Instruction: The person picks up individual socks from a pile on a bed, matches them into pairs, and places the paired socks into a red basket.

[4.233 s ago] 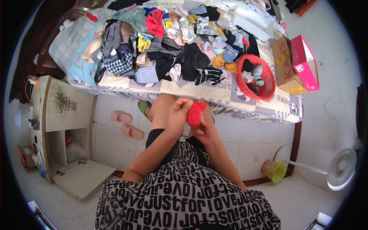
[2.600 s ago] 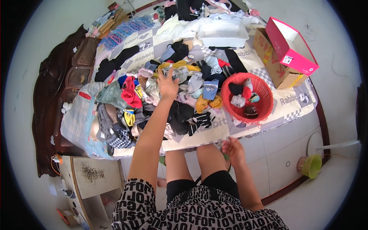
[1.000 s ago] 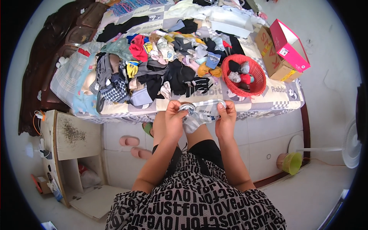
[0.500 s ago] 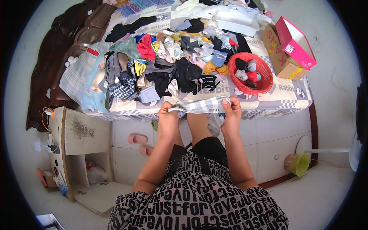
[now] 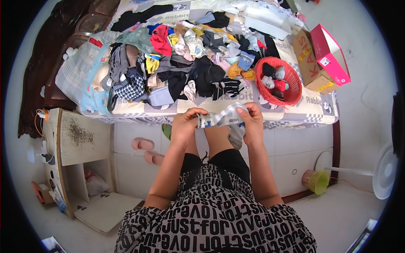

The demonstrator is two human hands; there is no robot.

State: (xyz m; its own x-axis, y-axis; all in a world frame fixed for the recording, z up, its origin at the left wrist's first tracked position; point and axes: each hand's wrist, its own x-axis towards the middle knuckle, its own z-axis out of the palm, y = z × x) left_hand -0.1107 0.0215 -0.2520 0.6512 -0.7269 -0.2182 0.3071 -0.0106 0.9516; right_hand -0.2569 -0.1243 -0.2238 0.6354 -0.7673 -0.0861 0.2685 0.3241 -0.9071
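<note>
A grey-and-white patterned sock stretches between my two hands, just in front of the bed's near edge. My left hand pinches one end of it. My right hand grips the other end, thumb on top. Below the right fingers hangs a greyish piece of cloth; whether it is a second sock I cannot tell. Beyond my hands a heap of socks and small clothes spreads over the bed. To its right stands a red basket with several rolled-up socks inside.
A cardboard box and a pink box stand at the bed's right edge. Behind the basket lies a clear plastic bin. A wooden cabinet is at left, pink slippers on the floor, a fan at right.
My hands have come closer together, the left one moving right. The sock, stretched straight before, now bends and sags between them. The view has shifted slightly.
</note>
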